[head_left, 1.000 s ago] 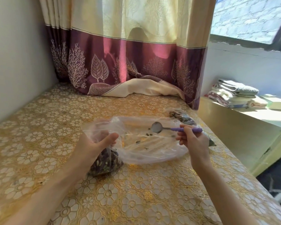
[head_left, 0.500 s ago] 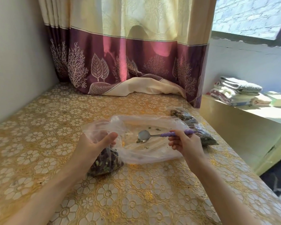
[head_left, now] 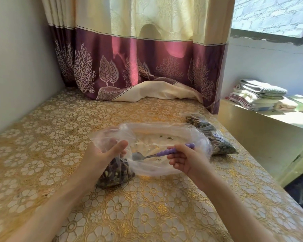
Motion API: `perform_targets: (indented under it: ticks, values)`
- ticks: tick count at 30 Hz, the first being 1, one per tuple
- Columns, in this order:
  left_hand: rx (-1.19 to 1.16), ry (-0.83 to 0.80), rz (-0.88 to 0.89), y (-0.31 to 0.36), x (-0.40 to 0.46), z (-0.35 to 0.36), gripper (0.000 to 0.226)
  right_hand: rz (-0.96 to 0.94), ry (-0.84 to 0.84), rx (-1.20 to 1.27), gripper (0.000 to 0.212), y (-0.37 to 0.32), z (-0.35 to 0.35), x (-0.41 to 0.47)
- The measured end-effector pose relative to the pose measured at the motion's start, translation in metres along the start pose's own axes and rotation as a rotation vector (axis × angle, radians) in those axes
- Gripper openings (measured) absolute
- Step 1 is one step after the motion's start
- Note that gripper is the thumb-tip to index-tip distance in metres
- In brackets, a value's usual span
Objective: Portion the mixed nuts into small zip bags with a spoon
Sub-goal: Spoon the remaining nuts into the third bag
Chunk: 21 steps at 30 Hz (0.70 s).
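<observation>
Left hand point(head_left: 103, 154) pinches small bag point(head_left: 115, 172) of nuts, center frame. Right hand point(head_left: 184, 159) grips spoon point(head_left: 157, 154), bowl at bag mouth, over big near-empty bag point(head_left: 164, 137). Risk: mouth sags w/ loose pinch, nuts spill on tablecloth point(head_left: 147, 215).

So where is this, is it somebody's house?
Probably a room in a home: a purple and cream curtain hangs by a window, folded towels sit stacked on a ledge, and a gold flowered plastic tablecloth covers the table.

L hand point(head_left: 106, 154) fingers behind bag plastic point(head_left: 112, 135), forearms cut off
</observation>
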<state>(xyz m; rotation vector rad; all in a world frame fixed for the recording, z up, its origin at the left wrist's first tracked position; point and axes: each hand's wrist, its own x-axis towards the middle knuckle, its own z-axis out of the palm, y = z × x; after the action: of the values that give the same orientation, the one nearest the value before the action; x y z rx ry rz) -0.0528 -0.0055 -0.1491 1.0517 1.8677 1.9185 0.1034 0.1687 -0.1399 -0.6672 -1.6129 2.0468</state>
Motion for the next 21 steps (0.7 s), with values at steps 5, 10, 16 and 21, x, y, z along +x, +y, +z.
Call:
perform_targets:
  ticks: [5, 10, 16, 21]
  values:
    - [0.031, 0.003, 0.016, 0.0, 0.0, -0.001, 0.075, 0.067, 0.091, 0.054, 0.025, 0.001, -0.001, 0.002]
    - [0.045, -0.004, 0.027, 0.001, -0.001, 0.0, 0.08, 0.029, 0.107, 0.099, 0.031, -0.004, -0.003, -0.001]
    - [0.084, -0.025, 0.027, 0.004, -0.001, 0.0, 0.093, -0.125, 0.095, 0.173, 0.026, -0.027, -0.003, -0.007]
    - [0.076, -0.03, 0.003, 0.002, 0.0, 0.0, 0.1, -0.281, -0.012, 0.201, 0.032, -0.05, 0.01, -0.014]
